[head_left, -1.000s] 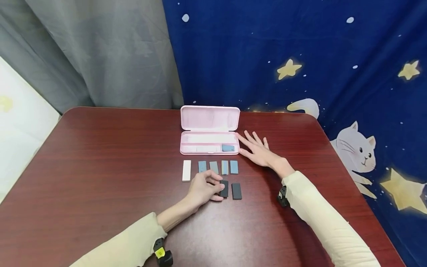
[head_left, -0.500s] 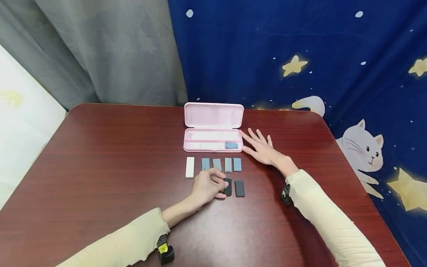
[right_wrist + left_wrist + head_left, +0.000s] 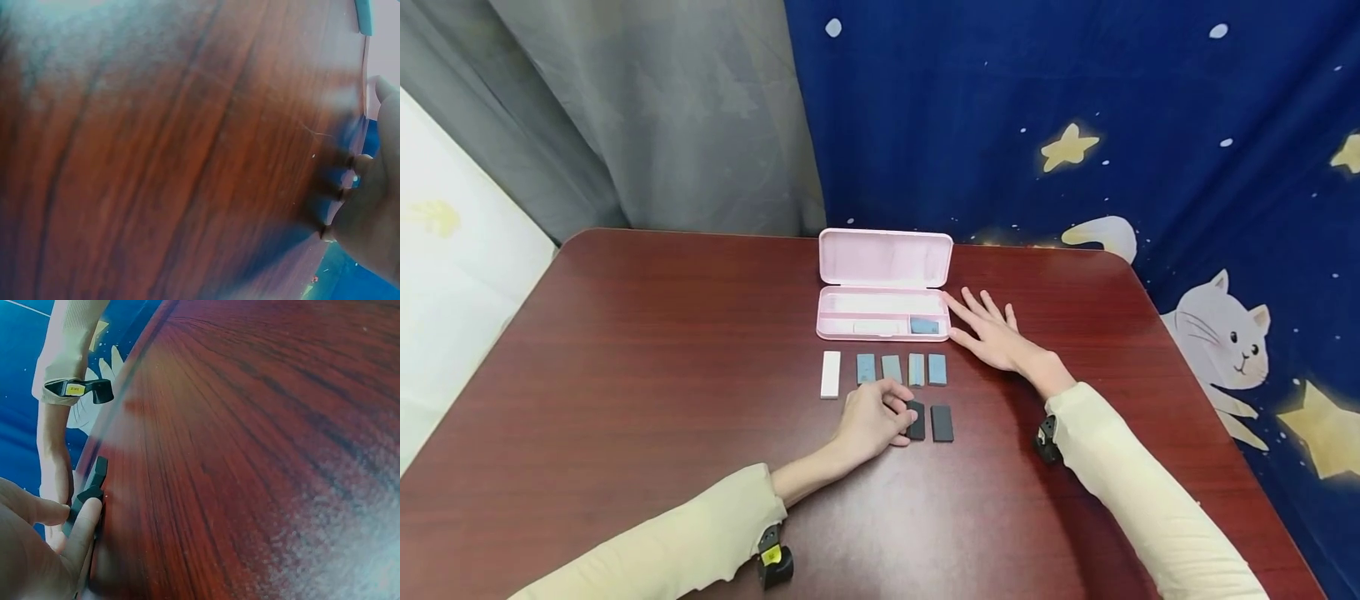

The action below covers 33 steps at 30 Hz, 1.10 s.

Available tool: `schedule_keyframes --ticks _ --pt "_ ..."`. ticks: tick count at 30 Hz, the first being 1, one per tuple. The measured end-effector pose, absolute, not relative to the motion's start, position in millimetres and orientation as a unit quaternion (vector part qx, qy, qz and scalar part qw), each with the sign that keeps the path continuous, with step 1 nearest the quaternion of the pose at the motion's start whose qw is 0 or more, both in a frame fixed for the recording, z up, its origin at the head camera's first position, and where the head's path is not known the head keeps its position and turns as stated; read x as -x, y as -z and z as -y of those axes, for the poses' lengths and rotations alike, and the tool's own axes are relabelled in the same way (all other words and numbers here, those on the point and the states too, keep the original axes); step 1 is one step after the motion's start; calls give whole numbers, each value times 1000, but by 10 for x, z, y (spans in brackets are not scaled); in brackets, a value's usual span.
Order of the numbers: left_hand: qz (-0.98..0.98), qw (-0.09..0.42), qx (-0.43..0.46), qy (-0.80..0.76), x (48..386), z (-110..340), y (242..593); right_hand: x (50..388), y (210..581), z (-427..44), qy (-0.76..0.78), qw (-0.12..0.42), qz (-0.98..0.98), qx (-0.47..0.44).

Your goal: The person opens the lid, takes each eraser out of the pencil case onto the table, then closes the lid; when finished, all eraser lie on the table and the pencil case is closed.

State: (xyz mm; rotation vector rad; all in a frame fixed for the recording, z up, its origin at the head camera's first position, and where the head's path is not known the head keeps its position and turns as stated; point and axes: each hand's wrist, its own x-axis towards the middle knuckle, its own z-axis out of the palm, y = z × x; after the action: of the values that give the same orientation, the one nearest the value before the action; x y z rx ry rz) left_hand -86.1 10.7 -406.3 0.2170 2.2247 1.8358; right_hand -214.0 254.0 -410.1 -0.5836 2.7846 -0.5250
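My left hand pinches a small black eraser-like block between thumb and fingers, low at the table. In the left wrist view, that dark block is partly hidden by the fingers. Just right of it lies a second black block. My right hand has its fingers spread, with the fingertips and thumb against the right end of an open pink pencil case. Inside the case's front right compartment lies a blue piece; pale white pieces fill the compartment beside it.
A white block and several blue-grey blocks form a row between the case and my left hand. The brown table ends at the back against a grey curtain and a blue starry curtain.
The head view has shifted slightly, so everything appears a little further right and higher. Both hands keep their places on the block and the case.
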Motion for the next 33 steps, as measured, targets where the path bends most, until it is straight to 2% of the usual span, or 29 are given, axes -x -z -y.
schedule_keyframes --ticks 11,33 --pt "-778 111 -86 -612 883 -89 4040 2153 4086 -2564 182 119 -955 201" --pt "-746 159 -52 -645 832 12 4016 2153 4107 -2532 180 123 -955 200"
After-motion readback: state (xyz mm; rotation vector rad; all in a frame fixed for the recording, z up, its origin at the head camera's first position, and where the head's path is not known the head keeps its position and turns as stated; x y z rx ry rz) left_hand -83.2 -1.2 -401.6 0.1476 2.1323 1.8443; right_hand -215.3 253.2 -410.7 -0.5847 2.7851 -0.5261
